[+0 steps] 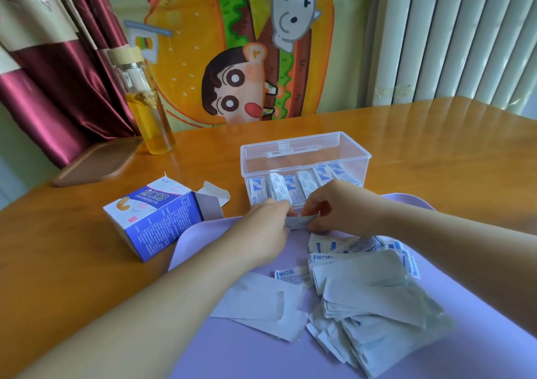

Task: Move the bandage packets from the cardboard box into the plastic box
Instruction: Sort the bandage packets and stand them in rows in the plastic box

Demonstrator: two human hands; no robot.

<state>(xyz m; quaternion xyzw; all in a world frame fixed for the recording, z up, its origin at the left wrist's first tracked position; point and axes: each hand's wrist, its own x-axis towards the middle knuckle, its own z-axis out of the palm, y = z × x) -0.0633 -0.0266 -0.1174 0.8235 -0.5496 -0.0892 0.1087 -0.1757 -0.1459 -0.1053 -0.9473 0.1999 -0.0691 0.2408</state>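
A clear plastic box (pixel 305 149) stands open at the middle of the table, with several white-and-blue bandage packets (pixel 308 182) standing in a row inside. Just in front of it, my left hand (pixel 266 227) and my right hand (pixel 334 207) together pinch one small bandage packet (pixel 299 222) between their fingertips. The blue-and-white cardboard box (pixel 151 219) lies on its side to the left, flap open. A loose heap of bandage packets (pixel 369 288) lies on the purple mat (pixel 261 349) below my hands.
A glass bottle (pixel 146 108) of yellow liquid with a wooden cap stands at the back left, beside a brown wooden board (pixel 96 161). A cartoon cloth hangs behind the wooden table (pixel 436 152). A radiator is at the right, curtains at the left.
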